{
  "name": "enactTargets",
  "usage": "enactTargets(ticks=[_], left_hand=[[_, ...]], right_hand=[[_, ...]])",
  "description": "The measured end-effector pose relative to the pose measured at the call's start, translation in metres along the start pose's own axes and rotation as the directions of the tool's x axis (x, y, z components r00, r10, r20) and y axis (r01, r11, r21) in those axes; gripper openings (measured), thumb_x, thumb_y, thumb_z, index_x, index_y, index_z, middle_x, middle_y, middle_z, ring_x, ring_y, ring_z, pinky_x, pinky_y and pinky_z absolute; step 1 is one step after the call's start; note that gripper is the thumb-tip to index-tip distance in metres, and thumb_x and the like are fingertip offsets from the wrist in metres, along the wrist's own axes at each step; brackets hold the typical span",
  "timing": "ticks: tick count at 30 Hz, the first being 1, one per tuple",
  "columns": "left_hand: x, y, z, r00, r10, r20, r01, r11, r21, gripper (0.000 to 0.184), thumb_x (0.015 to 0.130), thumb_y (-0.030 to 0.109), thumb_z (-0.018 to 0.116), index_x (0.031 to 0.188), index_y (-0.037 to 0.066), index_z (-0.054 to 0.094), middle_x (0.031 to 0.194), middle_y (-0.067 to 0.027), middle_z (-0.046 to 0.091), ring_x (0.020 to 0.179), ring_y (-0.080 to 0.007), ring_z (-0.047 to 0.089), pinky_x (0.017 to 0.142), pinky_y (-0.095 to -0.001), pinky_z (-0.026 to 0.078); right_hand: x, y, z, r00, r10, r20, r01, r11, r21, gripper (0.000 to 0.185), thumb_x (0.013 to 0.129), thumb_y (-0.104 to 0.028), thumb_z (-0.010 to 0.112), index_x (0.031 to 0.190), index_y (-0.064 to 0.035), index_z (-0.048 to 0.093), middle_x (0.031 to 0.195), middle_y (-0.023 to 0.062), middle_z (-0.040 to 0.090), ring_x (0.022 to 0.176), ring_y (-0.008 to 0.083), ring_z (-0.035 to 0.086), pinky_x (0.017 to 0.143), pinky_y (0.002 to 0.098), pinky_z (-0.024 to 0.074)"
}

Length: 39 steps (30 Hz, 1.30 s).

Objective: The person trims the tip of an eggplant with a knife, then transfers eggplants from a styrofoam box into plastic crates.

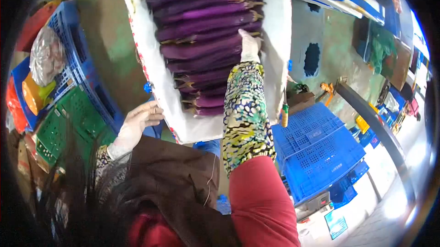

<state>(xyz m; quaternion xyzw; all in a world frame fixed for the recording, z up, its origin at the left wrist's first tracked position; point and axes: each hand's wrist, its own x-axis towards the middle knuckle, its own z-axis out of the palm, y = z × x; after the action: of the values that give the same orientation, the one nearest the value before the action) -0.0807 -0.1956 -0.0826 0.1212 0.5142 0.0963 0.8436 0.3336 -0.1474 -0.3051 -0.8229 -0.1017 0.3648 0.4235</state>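
Observation:
Long purple eggplants (201, 34) lie side by side in a white-lined box (277, 41), their stem ends at both sides. My right hand (250, 46), in a pale glove, reaches into the box and rests on the right ends of the eggplants. One of its digits points forward; the other fingers are partly hidden, and I see nothing lifted in it. My left hand (137, 128), also gloved, is at the box's near left corner with its fingers stretched out and nothing in it. I cannot tell whether it touches the rim.
Blue crates (316, 148) are stacked at the right, beside a dark curved bar (376, 128). A green crate (73, 125) and a blue crate (75, 41) stand at the left, with a clear plastic bag (46, 57) of produce. Greenish floor (341, 45) shows around the box.

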Motion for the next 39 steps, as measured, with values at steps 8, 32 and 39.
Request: enactTargets(ticks=[8, 32, 39], left_hand=[[0.066, -0.047, 0.079, 0.978, -0.206, 0.038, 0.192, 0.813, -0.55, 0.078, 0.093, 0.042, 0.06, 0.15, 0.01, 0.019, 0.145, -0.0148, 0.039, 0.126, -0.0347, 0.046, 0.091, -0.0576, 0.046], [-0.011, -0.068, 0.094, 0.939, -0.173, 0.296, 0.3, 0.831, -0.468, 0.079, 0.08, 0.046, 0.064, 0.134, -0.006, 0.04, 0.112, -0.0233, 0.06, 0.092, -0.035, 0.066, 0.079, -0.0445, 0.058], [-0.023, -0.026, 0.045, 0.918, -0.297, 0.262, 0.353, 0.913, -0.203, 0.078, 0.071, 0.039, 0.073, 0.13, -0.006, 0.045, 0.113, -0.0208, 0.059, 0.09, -0.031, 0.067, 0.075, -0.0385, 0.059]], right_hand=[[-0.192, -0.073, -0.059, 0.992, -0.126, 0.026, 0.114, 0.956, 0.269, 0.041, 0.062, -0.005, 0.087, 0.091, -0.0061, 0.058, 0.09, 0.0033, 0.06, 0.073, 0.0139, 0.057, 0.065, 0.0275, 0.0518], [-0.146, 0.023, -0.124, 0.883, 0.469, 0.016, -0.464, 0.867, 0.18, 0.079, 0.079, -0.026, 0.077, 0.143, 0.0002, 0.038, 0.107, 0.0054, 0.057, 0.091, 0.0158, 0.055, 0.07, 0.0339, 0.048], [-0.056, -0.027, -0.017, 0.526, 0.705, -0.477, -0.807, 0.59, -0.018, 0.131, 0.066, -0.051, 0.084, 0.149, 0.0042, -0.001, 0.14, 0.0307, 0.038, 0.127, 0.0414, 0.045, 0.107, 0.0464, 0.0404]])
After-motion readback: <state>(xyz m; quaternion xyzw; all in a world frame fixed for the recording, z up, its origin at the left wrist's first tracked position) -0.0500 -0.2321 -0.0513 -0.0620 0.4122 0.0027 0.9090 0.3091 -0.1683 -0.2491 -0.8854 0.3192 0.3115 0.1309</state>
